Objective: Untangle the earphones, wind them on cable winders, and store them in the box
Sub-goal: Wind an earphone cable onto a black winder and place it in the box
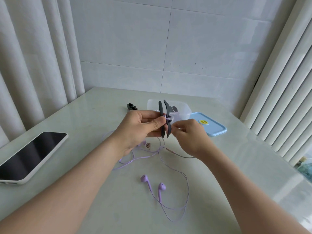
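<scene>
Earphones (144,179), purple, lie loose on table (87,119); L hand (140,127) grips grey cable winder (161,114) upright, R hand (189,137) pinches cord at winder's middle, fingers curled.

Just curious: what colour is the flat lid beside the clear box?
The flat plastic lid is light blue; head view.

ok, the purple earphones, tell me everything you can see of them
The purple earphones are a wired lilac pair, plastic-looking. Both buds lie side by side on the table, stems toward the person. The thin cable runs in loose loops up to the dark grey winder, held upright by the left hand; some cable is wound at its middle, where the right hand pinches it.
</scene>
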Available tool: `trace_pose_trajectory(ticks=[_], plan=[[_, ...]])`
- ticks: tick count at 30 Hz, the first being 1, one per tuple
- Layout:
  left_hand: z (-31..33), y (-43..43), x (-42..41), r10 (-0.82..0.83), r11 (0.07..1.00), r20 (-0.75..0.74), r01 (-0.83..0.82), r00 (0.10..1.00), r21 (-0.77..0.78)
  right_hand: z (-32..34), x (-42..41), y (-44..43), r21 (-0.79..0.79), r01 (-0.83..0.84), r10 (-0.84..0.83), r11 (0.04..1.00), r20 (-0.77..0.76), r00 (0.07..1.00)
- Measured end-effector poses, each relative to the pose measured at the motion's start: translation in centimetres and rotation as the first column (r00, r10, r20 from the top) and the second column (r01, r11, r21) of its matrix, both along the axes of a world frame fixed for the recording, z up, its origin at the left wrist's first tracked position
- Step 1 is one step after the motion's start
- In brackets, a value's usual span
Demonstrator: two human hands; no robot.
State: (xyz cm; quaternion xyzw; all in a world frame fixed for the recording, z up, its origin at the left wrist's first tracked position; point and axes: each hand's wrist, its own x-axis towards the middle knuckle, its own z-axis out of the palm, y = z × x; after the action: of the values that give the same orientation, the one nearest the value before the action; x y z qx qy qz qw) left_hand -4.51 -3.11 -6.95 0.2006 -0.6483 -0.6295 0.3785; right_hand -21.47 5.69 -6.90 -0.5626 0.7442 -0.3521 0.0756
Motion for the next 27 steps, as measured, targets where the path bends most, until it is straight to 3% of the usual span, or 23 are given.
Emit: trace_pose_trajectory(ticks=[5,10,15,20,23,27], plan=[[0.2,-0.6,0.2,0.251,0.968,0.054,-0.249,0.966,-0.040,-0.3,1.6,0.1,-0.014,-0.234,0.232,0.972,-0.087,0.969],[0.0,-0.8,0.2,0.281,0.958,0.041,-0.283,0.959,0.049,-0.6,2.7,0.3,-0.104,-0.370,0.347,0.923,-0.188,0.919],[-0.2,-1.1,0.0,0.238,0.967,0.163,-0.249,0.957,0.046,-0.2,3.6,0.5,-0.278,-0.282,0.223,0.918,-0.225,0.949],[-0.4,-1.0,0.0,-0.037,0.973,0.016,0.032,0.999,0.230,0.3,2.9,0.3,-0.417,-0.119,0.086,0.901,-0.098,0.991],[-0.6,-0.7,0.0,-0.117,0.978,0.000,0.115,0.993,0.177,0.5,2.4,0.2,-0.426,-0.072,0.064,0.902,-0.033,0.997],[-0.6,-0.6,0.1,-0.061,0.998,0.102,0.057,0.993,0.042,0.4,2.2,0.2,-0.411,-0.028,0.013,0.911,-0.039,0.999]])
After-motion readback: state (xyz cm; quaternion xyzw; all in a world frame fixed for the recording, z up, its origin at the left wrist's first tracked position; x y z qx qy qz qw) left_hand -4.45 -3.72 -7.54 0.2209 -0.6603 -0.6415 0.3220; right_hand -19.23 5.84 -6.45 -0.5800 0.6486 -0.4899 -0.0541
